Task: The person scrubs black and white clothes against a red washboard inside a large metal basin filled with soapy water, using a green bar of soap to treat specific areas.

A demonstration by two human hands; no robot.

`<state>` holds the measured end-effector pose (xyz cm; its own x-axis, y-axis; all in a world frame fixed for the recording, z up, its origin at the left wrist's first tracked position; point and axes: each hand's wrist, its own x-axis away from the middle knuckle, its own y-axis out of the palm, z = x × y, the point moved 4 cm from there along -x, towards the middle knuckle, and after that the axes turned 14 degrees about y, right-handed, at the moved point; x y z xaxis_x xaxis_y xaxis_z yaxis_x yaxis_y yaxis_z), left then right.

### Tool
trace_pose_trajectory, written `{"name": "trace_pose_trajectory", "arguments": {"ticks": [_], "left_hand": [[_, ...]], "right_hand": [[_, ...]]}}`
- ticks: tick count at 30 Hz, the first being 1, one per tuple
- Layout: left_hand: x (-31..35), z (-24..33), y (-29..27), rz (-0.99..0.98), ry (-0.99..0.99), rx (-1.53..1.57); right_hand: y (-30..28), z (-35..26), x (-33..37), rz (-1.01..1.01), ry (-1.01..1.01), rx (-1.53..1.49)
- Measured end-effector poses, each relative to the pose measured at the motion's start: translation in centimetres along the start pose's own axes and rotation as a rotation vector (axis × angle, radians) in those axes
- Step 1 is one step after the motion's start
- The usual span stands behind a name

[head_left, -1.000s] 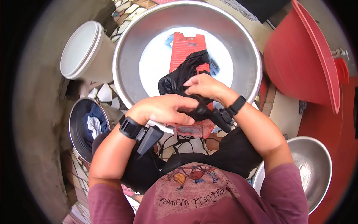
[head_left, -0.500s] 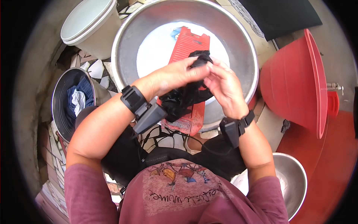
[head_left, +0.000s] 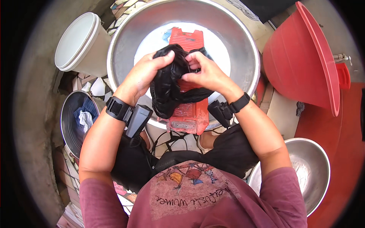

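A wet-looking black cloth garment (head_left: 164,93) is bunched up over a red plastic washboard (head_left: 187,40), which leans in a wide metal basin (head_left: 249,57). My left hand (head_left: 146,72) grips the garment's left side, thumb on top of the fabric. With curled fingers, my right hand (head_left: 207,76) holds the cloth at its right side, though part of that grip is hidden. Whitish soapy water (head_left: 218,43) lies in the basin, and a bit of light blue cloth (head_left: 166,35) shows at the washboard's far left.
A lidded white bucket (head_left: 78,43) stands at far left; nearer is a metal bucket (head_left: 70,114) holding blue and white clothes. On the right, a big red tub (head_left: 292,57) rests tilted near a tap (head_left: 342,58). A smaller metal bowl (head_left: 315,163) sits at lower right.
My hands have moved apart, the left one back to the left and the right one slightly left. The black garment is now lifted and spread between them. The view has shifted a little.
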<state>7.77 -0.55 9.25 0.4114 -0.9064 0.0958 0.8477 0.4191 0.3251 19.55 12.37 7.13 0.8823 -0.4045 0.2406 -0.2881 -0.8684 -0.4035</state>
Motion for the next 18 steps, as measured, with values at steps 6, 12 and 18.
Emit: {"name": "trace_pose_trajectory", "arguments": {"ticks": [6, 12, 18], "left_hand": [[0.1, 2.4, -0.1, 0.001, 0.056, 0.19], [0.0, 2.8, -1.9, 0.011, 0.04, -0.153], [-0.2, 2.9, -1.5, -0.101, 0.322, -0.81]], "right_hand": [[-0.6, -0.9, -0.3, 0.104, -0.158, 0.147], [-3.1, -1.4, -0.6, -0.107, 0.132, -0.636], [-4.3, -3.7, -0.9, -0.25, 0.019, -1.06]]}}
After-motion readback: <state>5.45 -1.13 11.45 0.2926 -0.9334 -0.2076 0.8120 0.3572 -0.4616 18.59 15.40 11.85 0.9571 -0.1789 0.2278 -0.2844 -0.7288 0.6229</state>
